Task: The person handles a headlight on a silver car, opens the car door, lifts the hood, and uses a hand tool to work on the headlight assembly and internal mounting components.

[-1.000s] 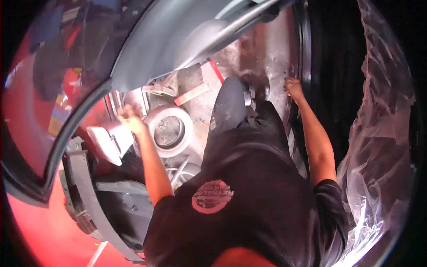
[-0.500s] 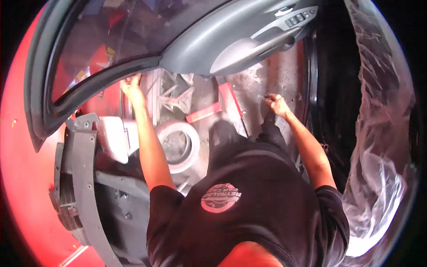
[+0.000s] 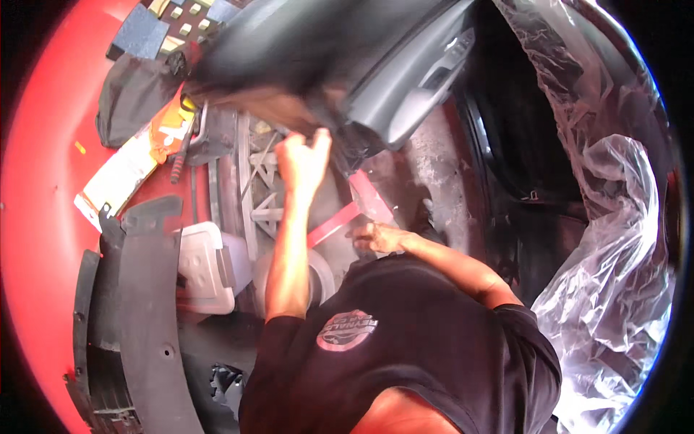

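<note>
My left hand (image 3: pixel 303 159) is raised at the lower edge of the dark car door (image 3: pixel 397 98), its fingers curled at the blurred window frame (image 3: pixel 275 105). The door's grey trim and armrest show at the upper middle. My right hand (image 3: pixel 377 237) is lower, in front of my body, with fingers loosely bent and apart and nothing visible in them. Just beyond it a red-and-grey object (image 3: pixel 361 192) and a red bar (image 3: pixel 336 220) lie on the stained floor (image 3: pixel 444 159).
Grey curved plastic panels (image 3: pixel 148 304) line the red bodywork (image 3: pixel 50 181) at left, near a lidded plastic bin (image 3: pixel 206 267), a black bag (image 3: pixel 134 101), an orange-and-white package (image 3: pixel 123 184) and a metal rack (image 3: pixel 264 188). Crumpled plastic sheeting (image 3: pixel 600 275) hangs over the dark car opening (image 3: pixel 520 145) at right.
The door has swung upward and right in view, uncovering objects at the upper left. My left hand has moved right with it; my right hand has dropped inward toward my body.
</note>
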Motion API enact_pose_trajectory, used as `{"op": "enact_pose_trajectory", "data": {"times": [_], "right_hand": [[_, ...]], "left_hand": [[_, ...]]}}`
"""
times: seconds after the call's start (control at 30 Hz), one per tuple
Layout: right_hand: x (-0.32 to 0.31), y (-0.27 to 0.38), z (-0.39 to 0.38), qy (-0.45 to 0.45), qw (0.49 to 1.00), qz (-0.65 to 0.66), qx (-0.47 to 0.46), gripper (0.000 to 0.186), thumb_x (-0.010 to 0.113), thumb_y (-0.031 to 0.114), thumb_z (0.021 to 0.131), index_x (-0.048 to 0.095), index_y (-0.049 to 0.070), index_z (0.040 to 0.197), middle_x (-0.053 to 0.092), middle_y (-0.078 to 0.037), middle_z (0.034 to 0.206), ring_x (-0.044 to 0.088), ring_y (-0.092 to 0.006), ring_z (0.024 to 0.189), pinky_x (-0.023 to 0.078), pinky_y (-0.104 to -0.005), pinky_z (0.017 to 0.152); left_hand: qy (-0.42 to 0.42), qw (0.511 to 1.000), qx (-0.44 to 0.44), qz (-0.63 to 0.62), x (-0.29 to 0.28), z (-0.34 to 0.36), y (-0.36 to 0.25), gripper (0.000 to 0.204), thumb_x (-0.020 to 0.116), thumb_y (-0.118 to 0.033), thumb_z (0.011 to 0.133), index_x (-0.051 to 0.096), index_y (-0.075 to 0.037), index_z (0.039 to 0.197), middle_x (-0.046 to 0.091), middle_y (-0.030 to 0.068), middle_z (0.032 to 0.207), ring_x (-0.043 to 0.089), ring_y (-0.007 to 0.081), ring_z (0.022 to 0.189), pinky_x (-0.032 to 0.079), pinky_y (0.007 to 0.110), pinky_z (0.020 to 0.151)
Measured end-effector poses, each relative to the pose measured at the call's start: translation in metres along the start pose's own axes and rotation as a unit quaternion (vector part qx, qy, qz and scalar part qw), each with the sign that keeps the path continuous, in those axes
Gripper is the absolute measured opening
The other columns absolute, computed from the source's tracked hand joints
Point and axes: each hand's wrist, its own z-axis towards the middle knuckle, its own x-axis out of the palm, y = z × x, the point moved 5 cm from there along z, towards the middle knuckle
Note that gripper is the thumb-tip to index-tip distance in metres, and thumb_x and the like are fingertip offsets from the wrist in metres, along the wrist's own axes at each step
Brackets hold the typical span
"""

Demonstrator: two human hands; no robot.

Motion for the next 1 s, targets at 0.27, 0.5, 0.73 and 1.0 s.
{"op": "enact_pose_trajectory", "data": {"times": [0.27, 0.5, 0.73, 1.0], "right_hand": [[-0.046, 0.025, -0.071, -0.296, 0.955, 0.024, 0.015, 0.028, 0.055, 0.016, 0.095, 0.062, 0.0, 0.117, 0.064, -0.015, 0.112, 0.061, -0.0232, 0.097, 0.052, -0.0405, 0.082], [-0.142, -0.017, -0.269, -0.676, 0.693, 0.03, 0.249, 0.026, 0.055, 0.021, 0.098, 0.068, -0.002, 0.1, 0.068, -0.01, 0.091, 0.063, -0.0197, 0.081, 0.051, -0.0327, 0.071], [-0.106, 0.038, -0.312, -0.648, 0.702, -0.055, 0.288, 0.018, 0.06, 0.011, 0.095, 0.068, -0.003, 0.086, 0.063, -0.008, 0.068, 0.057, -0.0117, 0.068, 0.048, -0.0318, 0.065], [-0.249, 0.025, -0.367, -0.244, 0.46, -0.654, 0.548, 0.054, 0.057, 0.022, 0.096, 0.044, 0.015, 0.148, 0.035, -0.019, 0.157, 0.028, -0.0378, 0.148, 0.023, -0.0577, 0.119]], "left_hand": [[0.227, 0.931, 0.242, -0.152, 0.052, -0.121, -0.152, 0.038, 0.065, -0.02, 0.089, 0.062, 0.0, 0.121, 0.069, 0.0239, 0.11, 0.07, 0.0377, 0.091, 0.057, 0.045, 0.072], [0.432, 0.782, 0.279, -0.353, 0.11, -0.182, -0.178, 0.071, 0.069, -0.011, 0.085, 0.041, -0.014, 0.15, 0.039, 0.024, 0.153, 0.048, 0.0403, 0.134, 0.047, 0.046, 0.107], [0.575, 0.665, 0.313, -0.36, 0.198, -0.212, -0.229, 0.07, 0.062, -0.007, 0.086, 0.04, -0.014, 0.152, 0.033, 0.0241, 0.157, 0.04, 0.0395, 0.141, 0.037, 0.043, 0.117], [0.561, 0.772, 0.147, -0.261, 0.261, -0.189, -0.073, 0.045, 0.059, -0.02, 0.093, 0.058, 0.002, 0.133, 0.061, 0.0223, 0.135, 0.056, 0.0347, 0.128, 0.044, 0.043, 0.108]]}}
